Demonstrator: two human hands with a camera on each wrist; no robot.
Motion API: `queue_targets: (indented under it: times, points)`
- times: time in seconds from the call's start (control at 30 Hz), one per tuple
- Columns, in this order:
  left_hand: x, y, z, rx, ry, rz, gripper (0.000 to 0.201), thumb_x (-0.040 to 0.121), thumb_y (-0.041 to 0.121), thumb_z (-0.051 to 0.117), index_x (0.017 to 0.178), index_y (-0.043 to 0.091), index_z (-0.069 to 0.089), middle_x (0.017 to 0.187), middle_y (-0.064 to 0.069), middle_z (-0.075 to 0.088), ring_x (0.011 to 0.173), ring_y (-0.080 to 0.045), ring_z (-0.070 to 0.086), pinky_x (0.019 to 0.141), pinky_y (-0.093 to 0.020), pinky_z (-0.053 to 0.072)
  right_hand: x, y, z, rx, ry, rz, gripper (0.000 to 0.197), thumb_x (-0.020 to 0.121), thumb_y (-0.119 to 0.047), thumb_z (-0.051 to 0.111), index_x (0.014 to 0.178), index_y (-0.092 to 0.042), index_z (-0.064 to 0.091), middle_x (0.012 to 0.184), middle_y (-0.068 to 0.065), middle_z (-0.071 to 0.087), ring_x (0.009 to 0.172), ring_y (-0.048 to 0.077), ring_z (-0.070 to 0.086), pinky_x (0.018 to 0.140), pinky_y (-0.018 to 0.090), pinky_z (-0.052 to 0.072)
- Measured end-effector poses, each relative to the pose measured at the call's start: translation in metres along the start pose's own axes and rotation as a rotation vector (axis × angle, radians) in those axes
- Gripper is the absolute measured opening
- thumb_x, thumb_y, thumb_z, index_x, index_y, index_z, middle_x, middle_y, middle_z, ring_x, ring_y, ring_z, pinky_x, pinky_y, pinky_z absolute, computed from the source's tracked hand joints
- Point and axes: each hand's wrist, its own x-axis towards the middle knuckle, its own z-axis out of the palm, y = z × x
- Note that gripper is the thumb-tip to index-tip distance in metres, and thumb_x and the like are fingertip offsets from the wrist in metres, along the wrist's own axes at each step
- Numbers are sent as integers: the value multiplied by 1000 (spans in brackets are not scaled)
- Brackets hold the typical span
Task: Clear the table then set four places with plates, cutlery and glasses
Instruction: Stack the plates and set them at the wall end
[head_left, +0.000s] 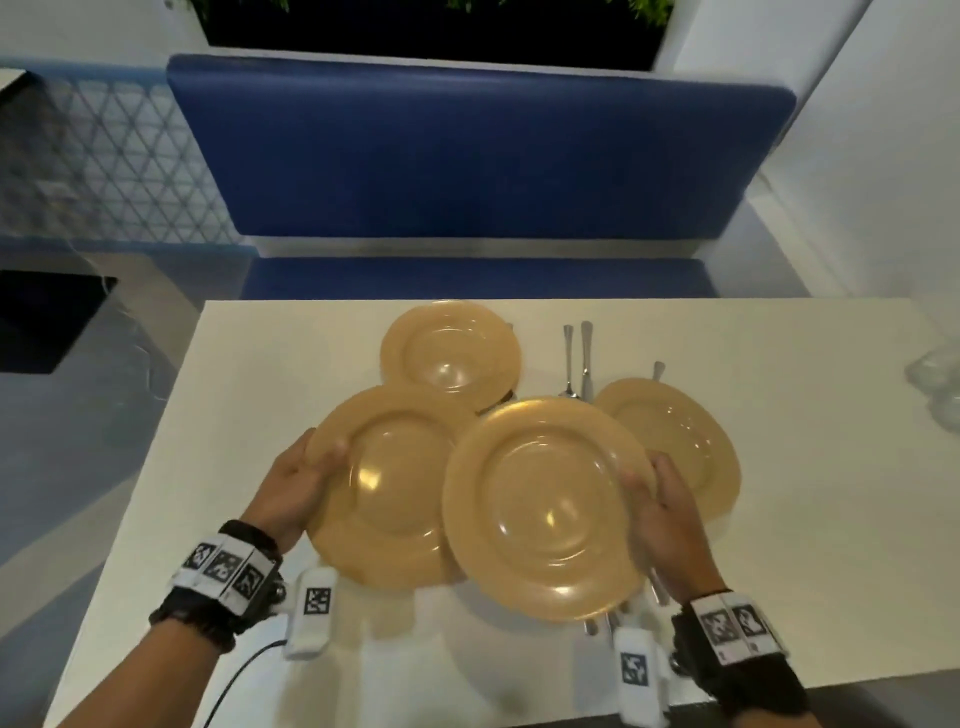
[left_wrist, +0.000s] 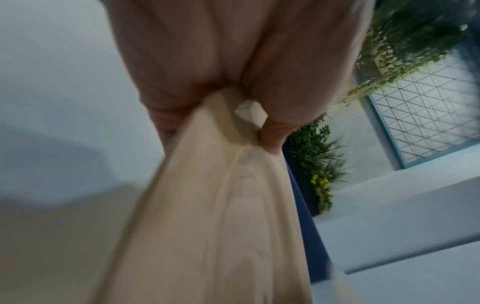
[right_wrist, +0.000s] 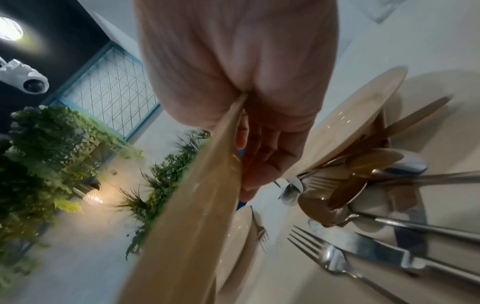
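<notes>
While each hand pinched a round tan glossy plate, left hand (head_left: 291, 486) and right hand (head_left: 670, 514), plate-laying seemed underway; next, separate spots on the white table (head_left: 270, 364).

The white table (head_left: 260, 364) carries two tan plates (head_left: 451, 353), scattered cutlery (head_left: 577, 358) and clear glasses (head_left: 937, 379)

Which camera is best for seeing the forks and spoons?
The right wrist view: the cutlery lies close and sharp, spoons piled beside a fork and knife. The head view shows only a few handles poking out behind the plates. The left wrist view shows none.
</notes>
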Motion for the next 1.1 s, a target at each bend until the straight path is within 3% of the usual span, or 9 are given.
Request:
queue_targets:
  times: [0.13,0.23,0.3,0.4,0.5,0.6,0.7,0.87,1.1]
  points:
    - [3,-7,75,-124,-166,-102,53,86,58,67,129,27,62,120,-5,73,110,-29,70,90,-51,58,20,2,25,-40,28,-28,15,102,-30,49,115,-29,57,104,-6,68,94,14,67,82,40,57]
    - [7,-11,107,-185,-215,-160,56,76,38,84,124,16,66,114,-12,75,103,-33,73,86,-49,58,28,2,25,-114,-89,-62,18,102,-35,48,104,-26,63,91,-1,69,80,8,65,73,32,55]
    - [9,-15,114,-190,-205,-180,54,72,28,88,120,13,68,112,-15,76,102,-35,73,87,-50,58,38,7,8,-232,59,-24,23,101,-40,49,103,-22,63,95,1,66,83,10,63,78,33,55]
    - [8,-17,109,-199,-164,-185,52,70,26,87,118,14,69,108,-13,77,100,-35,72,84,-48,58,65,35,-36,-365,399,288,50,92,-44,62,128,-12,50,132,16,52,112,33,58,92,44,52]
    - [8,-20,99,-195,-68,-182,49,72,27,87,117,15,69,105,-11,77,97,-34,73,82,-47,58,83,60,-63,-462,421,609,84,84,-52,70,139,0,32,138,24,39,122,45,49,94,50,48]
    - [6,-17,96,-158,48,-156,33,82,20,79,113,16,69,102,-11,77,96,-34,72,77,-44,59,93,70,-68,-412,398,705,80,83,-47,72,135,6,42,133,26,49,113,43,57,86,46,51]
    - [5,-9,98,-124,59,-139,21,85,16,75,105,18,69,99,-10,75,91,-31,71,72,-39,57,97,65,-75,-256,439,609,51,88,-22,66,126,9,53,120,25,62,99,38,61,75,38,47]
    - [11,1,103,-133,64,-130,17,88,19,73,104,20,71,100,-8,76,95,-31,72,82,-46,59,85,15,-84,-51,691,179,35,93,-9,44,128,-12,43,117,14,57,98,30,54,88,48,50]
    - [19,7,113,-245,64,-159,28,88,37,73,110,19,70,101,-9,78,95,-29,74,87,-48,59,74,-18,-4,-143,244,-98,34,97,-7,49,130,-16,49,117,-2,60,106,23,59,87,42,53]
